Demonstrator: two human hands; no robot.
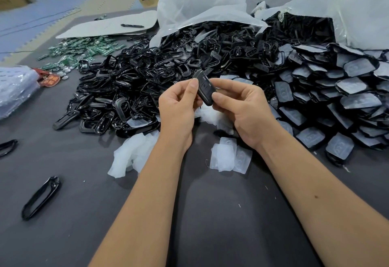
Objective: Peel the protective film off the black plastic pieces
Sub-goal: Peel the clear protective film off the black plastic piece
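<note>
Both hands hold one black plastic piece [205, 89] upright above the grey table [210, 214], in the middle of the view. My left hand [179, 109] pinches its left edge with the thumb up by the top. My right hand [240, 109] grips its right side, thumb pressed on the lower front. To the right lies a heap of film-covered black pieces [336, 102]. Peeled clear films [231, 157] lie on the table just below my hands.
A large heap of black plastic frames [130, 90] fills the middle left. Crumpled white film [130, 155] lies near my left wrist. Green circuit boards [84, 52] sit at the back left, loose black frames [41, 197] at the front left, and big clear bags [210, 8] behind.
</note>
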